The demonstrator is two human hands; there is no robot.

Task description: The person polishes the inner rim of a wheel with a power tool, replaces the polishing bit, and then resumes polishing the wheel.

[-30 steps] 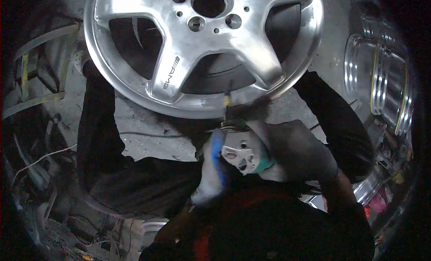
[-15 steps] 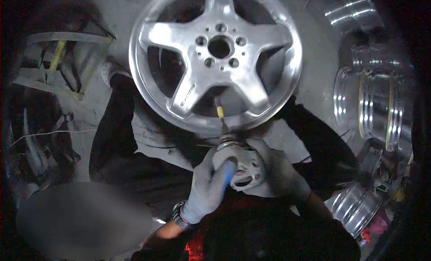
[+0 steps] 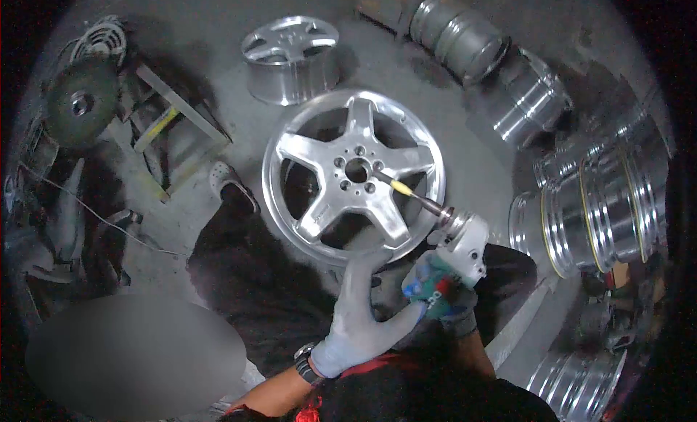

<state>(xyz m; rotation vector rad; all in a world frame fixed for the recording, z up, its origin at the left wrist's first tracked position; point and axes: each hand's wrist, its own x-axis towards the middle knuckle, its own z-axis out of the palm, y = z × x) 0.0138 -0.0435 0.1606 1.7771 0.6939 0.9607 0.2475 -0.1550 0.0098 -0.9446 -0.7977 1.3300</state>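
A polished five-spoke wheel rim (image 3: 379,191) lies face up between my legs. My right hand (image 3: 444,295), gloved, is wrapped round a power tool (image 3: 465,248) with a silver head and a green body. Its long shaft with a yellow band (image 3: 401,187) points up and left over the rim's hub. Gloved in grey, my left hand (image 3: 363,306) is spread, with thumb and fingers apart. Its fingertips are at the rim's near edge and its thumb is close to the tool's body. A watch sits on my left wrist.
Another rim (image 3: 290,70) stands beyond the first. More polished rims (image 3: 581,211) are lined up at the right, with others (image 3: 461,41) at the upper right. At the left are a metal frame (image 3: 178,113), a round disc (image 3: 81,102) and a cable (image 3: 109,222).
The view has pulled back from the rim. My left hand has come off the tool and opened. The tool has moved right in my right hand, its shaft now slanting up and left.
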